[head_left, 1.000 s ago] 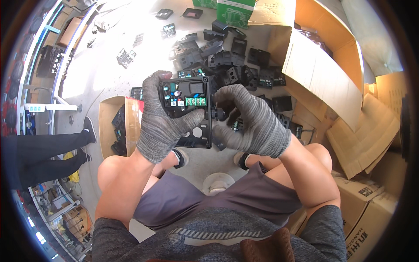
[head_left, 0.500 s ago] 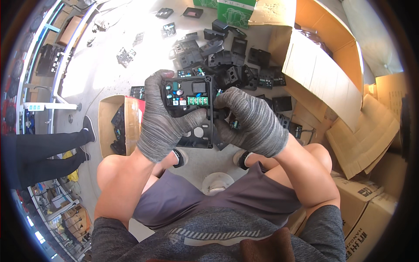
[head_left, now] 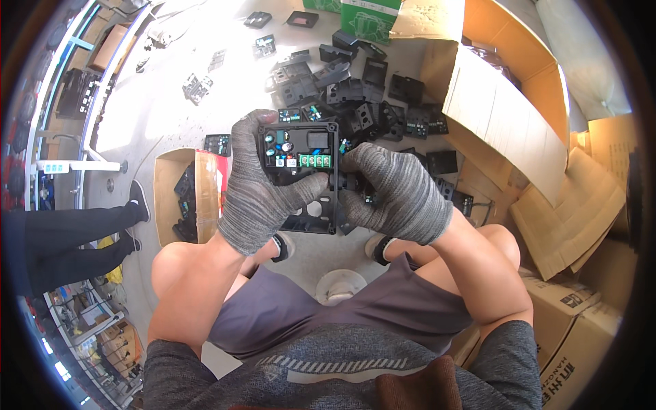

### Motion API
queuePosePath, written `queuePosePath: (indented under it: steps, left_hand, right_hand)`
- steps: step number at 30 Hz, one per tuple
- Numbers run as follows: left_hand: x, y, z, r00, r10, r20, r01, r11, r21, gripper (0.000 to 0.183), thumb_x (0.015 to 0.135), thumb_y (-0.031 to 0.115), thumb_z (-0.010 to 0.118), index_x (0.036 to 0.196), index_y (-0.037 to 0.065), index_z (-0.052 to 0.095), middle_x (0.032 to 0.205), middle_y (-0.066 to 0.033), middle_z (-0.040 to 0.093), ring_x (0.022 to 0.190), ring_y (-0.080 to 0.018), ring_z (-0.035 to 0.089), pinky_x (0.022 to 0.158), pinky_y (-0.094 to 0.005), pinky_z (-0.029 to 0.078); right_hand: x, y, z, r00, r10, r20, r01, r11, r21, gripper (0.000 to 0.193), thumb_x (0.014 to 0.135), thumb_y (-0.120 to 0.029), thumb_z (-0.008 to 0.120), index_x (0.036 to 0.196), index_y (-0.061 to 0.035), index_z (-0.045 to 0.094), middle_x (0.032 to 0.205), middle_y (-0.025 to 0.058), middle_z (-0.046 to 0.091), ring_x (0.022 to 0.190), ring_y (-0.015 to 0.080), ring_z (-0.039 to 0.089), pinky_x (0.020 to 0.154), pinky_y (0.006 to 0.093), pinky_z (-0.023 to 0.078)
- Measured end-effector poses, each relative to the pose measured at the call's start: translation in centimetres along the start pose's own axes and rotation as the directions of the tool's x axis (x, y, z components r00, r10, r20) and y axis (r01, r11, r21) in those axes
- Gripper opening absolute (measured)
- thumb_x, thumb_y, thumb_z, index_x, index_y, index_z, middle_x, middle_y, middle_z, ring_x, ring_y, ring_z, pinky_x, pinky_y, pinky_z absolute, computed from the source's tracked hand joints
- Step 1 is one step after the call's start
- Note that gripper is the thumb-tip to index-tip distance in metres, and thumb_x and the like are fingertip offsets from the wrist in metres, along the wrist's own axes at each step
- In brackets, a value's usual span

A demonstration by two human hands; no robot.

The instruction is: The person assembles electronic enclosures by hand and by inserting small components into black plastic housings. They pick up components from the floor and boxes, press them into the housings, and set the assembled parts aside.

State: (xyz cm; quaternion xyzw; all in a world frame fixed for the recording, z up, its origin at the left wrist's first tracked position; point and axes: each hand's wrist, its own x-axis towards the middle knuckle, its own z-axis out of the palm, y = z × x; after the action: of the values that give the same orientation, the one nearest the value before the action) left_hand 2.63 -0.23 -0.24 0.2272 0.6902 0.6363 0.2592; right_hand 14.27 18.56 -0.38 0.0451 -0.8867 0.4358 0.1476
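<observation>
My left hand (head_left: 256, 184), in a grey knit glove, is closed around the left side of an open black plastic enclosure (head_left: 299, 186), its thumb lying across the front. Inside the enclosure's upper half is a circuit board (head_left: 294, 145) with a green screw terminal block (head_left: 315, 160); round holes show in the lower half. At the right wall, the gloved fingers of my right hand (head_left: 396, 191) pinch a black round fitting (head_left: 348, 182) that sticks out sideways. Those fingers partly hide the fitting.
A heap of black enclosures (head_left: 345, 89) lies on the floor ahead. To the left stands a small carton (head_left: 164, 198) with black parts inside. A large open carton (head_left: 506, 116) is at the right, by flattened cardboard (head_left: 567, 205). Another person's legs (head_left: 82, 232) are at far left.
The enclosure and both hands have shifted slightly right and a little downward. My right fingers have moved a little on the fitting; both grips continue.
</observation>
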Motion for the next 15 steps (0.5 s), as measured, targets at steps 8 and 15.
queuePosePath:
  steps: [8,15]
  left_hand:
    - [0.0,0.3,-0.9,0.992,0.097,0.081,-0.108,0.983,0.146,0.096,0.069,0.011,0.093,0.141,0.01,0.03,0.122,-0.0119,0.055,0.109,-0.0192,0.063,0.091,-0.0319,0.058]
    - [0.1,0.4,-0.6,0.995,0.089,0.047,-0.093,0.993,0.071,0.098,0.067,0.012,0.095,0.14,0.01,0.03,0.124,-0.0129,0.054,0.111,-0.0199,0.062,0.093,-0.0326,0.058]
  right_hand:
    - [0.1,-1.5,0.1,0.688,0.51,0.516,-0.706,0.308,0.638,0.039,0.104,-0.032,0.054,0.084,-0.0009,0.063,0.058,0.004,0.057,0.046,0.0107,0.055,0.046,0.0278,0.048]
    - [-0.6,-0.5,0.2,0.981,0.193,0.023,-0.193,0.954,0.228,0.044,0.082,-0.022,0.081,0.115,-0.0032,0.058,0.083,0.0118,0.065,0.07,0.0225,0.067,0.064,0.0324,0.056]
